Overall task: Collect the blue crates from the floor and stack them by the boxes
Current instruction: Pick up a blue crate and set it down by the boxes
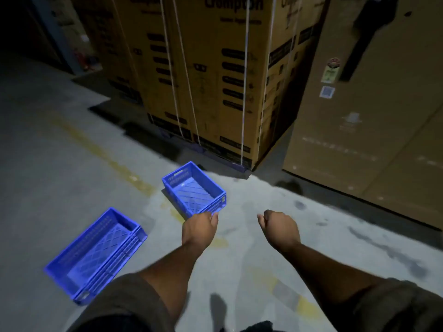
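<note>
Near crate (pixel 96 256) long axis toward boxes (pixel 208 75), far crate (pixel 194 190) crosswise

Quick count of what's in view: two blue crates on the floor (pixel 60 144), the far crate (pixel 194 189) up near the boxes and the near crate (pixel 96 255) closer in on the left. Both look empty.

Two hands, left hand (pixel 200 227) and right hand (pixel 279 227), each on a bare forearm, so two arms too.

Boxes are harder to pin down. I can make out one strapped box (pixel 215 80) front and centre with white straps, at least four, running down it, one plain box (pixel 374 111) on the right, and more cardboard behind on the left that's too dark to count properly.

One worn yellow line (pixel 107 159) painted across the floor.
</note>
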A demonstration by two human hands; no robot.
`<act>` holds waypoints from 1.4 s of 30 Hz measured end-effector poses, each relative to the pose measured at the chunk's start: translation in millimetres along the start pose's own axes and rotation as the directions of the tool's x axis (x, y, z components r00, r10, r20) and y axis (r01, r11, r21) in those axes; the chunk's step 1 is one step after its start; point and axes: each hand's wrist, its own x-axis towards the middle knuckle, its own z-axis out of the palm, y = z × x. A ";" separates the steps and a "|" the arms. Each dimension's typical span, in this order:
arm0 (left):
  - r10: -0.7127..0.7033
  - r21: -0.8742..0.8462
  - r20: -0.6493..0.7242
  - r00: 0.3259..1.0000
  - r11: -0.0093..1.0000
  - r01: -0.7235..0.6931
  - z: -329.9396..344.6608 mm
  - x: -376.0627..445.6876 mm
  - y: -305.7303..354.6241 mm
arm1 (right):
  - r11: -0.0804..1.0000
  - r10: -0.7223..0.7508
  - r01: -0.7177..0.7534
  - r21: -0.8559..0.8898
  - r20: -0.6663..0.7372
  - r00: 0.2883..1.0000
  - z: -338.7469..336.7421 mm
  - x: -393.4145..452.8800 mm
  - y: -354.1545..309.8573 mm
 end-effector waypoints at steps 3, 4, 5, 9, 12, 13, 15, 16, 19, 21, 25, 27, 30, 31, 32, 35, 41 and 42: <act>-0.067 -0.019 0.003 0.998 0.998 0.067 -3.9 11.7 -36.1 | 0.998 -0.067 0.066 0.015 0.014 0.998 11.7 12.7 -34.0; -0.102 -0.026 0.012 0.995 0.994 0.103 -5.6 15.7 -47.8 | 0.997 -0.071 0.070 0.029 0.037 0.997 15.3 16.6 -45.0; -0.121 -0.035 0.022 0.992 0.992 0.122 -7.4 20.0 -57.6 | 0.996 -0.086 0.084 0.039 0.047 0.995 18.4 22.1 -55.6; -0.179 -0.065 0.013 0.984 0.982 0.179 -8.7 37.1 -88.3 | 0.986 -0.161 0.158 0.044 0.080 0.984 36.8 47.5 -89.3; -0.218 -0.114 -0.015 0.976 0.970 0.215 -8.7 55.3 -105.8 | 0.976 -0.216 0.211 0.058 0.105 0.971 51.5 69.2 -112.7; -0.229 -0.143 -0.027 0.973 0.964 0.223 -7.6 62.9 -111.0 | 0.973 -0.228 0.222 0.063 0.110 0.967 56.0 78.0 -119.8; -0.252 -0.203 -0.037 0.967 0.949 0.239 -4.5 81.8 -122.0 | 0.967 -0.250 0.242 0.084 0.111 0.962 66.1 98.9 -132.9; -0.263 -0.242 -0.032 0.964 0.938 0.248 -2.5 92.7 -128.2 | 0.964 -0.255 0.244 0.104 0.107 0.961 72.1 110.8 -138.3; -0.242 -0.273 0.021 0.970 0.932 0.239 5.4 128.1 -148.2 | 0.960 -0.263 0.249 0.126 0.114 0.958 87.5 150.4 -154.1; -0.229 -0.246 0.099 0.968 0.937 0.246 7.7 151.1 -162.4 | 0.964 -0.250 0.231 0.131 0.158 0.955 96.3 179.2 -163.2; -0.213 -0.164 0.197 0.957 0.955 0.246 2.7 196.6 -190.4 | 0.966 -0.255 0.235 0.109 0.243 0.936 109.4 230.0 -179.7; -0.246 -0.169 0.204 0.947 0.944 0.282 -1.2 222.6 -198.6 | 0.964 -0.263 0.239 0.118 0.289 0.920 114.2 255.9 -185.8; -0.262 -0.211 0.191 0.946 0.930 0.300 -6.6 258.3 -204.2 | 0.966 -0.252 0.216 0.139 0.347 0.903 121.6 291.4 -196.2; -0.257 -0.216 0.187 0.948 0.931 0.295 -7.8 269.1 -206.2 | 0.969 -0.237 0.195 0.149 0.361 0.902 123.3 301.0 -200.0; -0.253 -0.222 0.191 0.948 0.930 0.293 -7.8 279.3 -209.6 | 0.971 -0.225 0.176 0.159 0.376 0.899 124.9 309.6 -203.7; -0.275 -0.263 0.243 0.930 0.904 0.336 -5.8 310.9 -223.1 | 0.974 -0.201 0.135 0.179 0.431 0.880 131.1 333.3 -212.7; -0.259 -0.255 0.293 0.921 0.907 0.336 2.8 387.4 -246.0 | 0.988 -0.117 0.051 0.146 0.490 0.864 145.0 386.7 -233.5; -0.243 -0.257 0.296 0.924 0.911 0.322 4.2 403.1 -250.1 | 0.989 -0.101 0.031 0.148 0.494 0.864 148.8 396.2 -238.2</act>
